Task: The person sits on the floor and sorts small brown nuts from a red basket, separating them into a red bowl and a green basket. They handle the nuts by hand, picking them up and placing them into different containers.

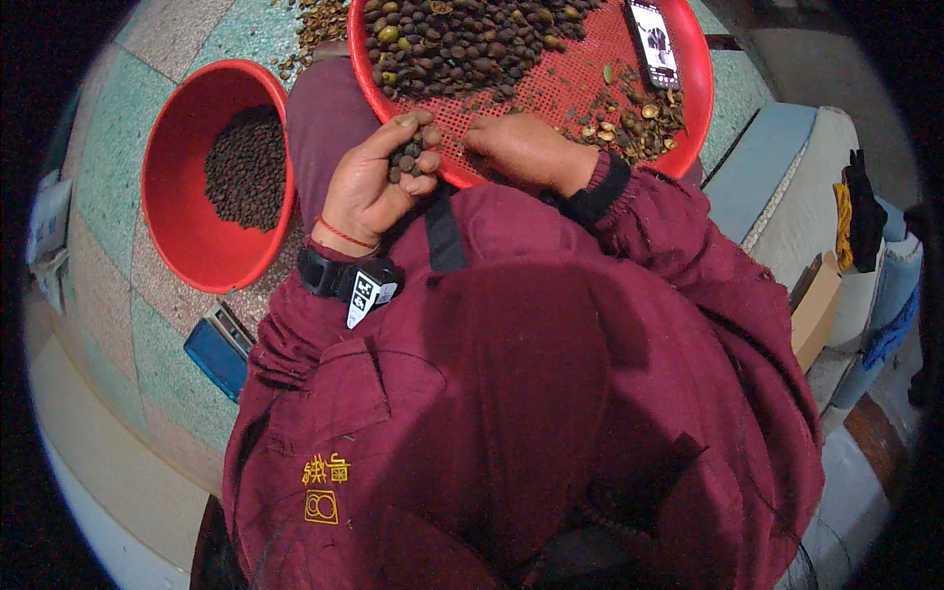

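Observation:
My left hand [380,169], palm up with fingers curled, cradles several small dark seeds [405,158] at the near left rim of a red plastic sieve basket [516,103]. My right hand [522,146] is palm down over the basket's near edge. Its fingers curl under, so whatever may be between them is hidden. Dark brown round fruits [472,51], a few of them yellowish green, heap up in the basket's far left part. Split husk pieces [649,122] lie at its right side.
A red plastic basin [173,214] holding a pile of dark seeds [247,169] stands on the tiled floor at left. A smartphone [653,44] with a lit screen rests in the basket. Loose husks [321,33] lie beyond my knee. At right is a pale blue padded seat [767,162].

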`<state>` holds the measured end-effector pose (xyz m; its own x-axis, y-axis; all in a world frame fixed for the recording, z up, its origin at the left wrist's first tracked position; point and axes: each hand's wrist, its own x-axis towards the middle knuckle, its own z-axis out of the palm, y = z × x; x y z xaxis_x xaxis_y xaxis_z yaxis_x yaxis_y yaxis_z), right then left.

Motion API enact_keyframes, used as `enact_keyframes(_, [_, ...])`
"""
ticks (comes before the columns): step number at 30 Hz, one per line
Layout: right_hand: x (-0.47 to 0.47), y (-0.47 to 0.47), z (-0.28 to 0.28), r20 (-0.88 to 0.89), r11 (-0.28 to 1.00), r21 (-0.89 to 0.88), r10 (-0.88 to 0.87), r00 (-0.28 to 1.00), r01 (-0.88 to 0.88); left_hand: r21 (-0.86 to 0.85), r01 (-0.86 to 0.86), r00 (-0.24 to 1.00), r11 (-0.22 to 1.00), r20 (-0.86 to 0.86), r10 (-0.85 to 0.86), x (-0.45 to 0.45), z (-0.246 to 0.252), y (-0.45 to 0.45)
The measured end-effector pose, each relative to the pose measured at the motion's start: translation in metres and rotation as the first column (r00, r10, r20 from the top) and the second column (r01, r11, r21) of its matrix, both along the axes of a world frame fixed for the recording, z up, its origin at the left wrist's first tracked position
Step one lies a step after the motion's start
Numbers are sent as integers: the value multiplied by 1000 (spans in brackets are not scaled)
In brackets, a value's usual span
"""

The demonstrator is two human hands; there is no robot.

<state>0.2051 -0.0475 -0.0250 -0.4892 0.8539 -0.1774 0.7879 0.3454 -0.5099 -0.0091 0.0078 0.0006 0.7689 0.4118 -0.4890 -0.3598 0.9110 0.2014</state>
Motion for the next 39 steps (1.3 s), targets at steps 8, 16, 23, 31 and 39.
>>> enact_keyframes(8, [6, -4, -1, 31, 987, -151, -41, 999, 46, 1, 4, 1000, 1000, 3, -4, 0, -3, 1])
enact_keyframes(16, [40, -2, 26, -248, 909, -98, -416, 875, 405, 61, 122, 989, 991, -92, -116, 19, 0, -2])
enact_keyframes(23, [42, 20, 23, -257, 907, 126, -362, 896, 402, 73, 199, 973, 977, -133, -188, 41, 0, -2])
enact_keyframes(31, [30, 19, -9, 62, 897, 240, -397, 916, 372, 35, 234, 969, 972, -85, -230, 35, 0, 3])
enact_keyframes(39, [29, 15, -12, 4, 874, 183, -458, 889, 450, 26, 216, 970, 976, -122, -211, 37, 2, 3])
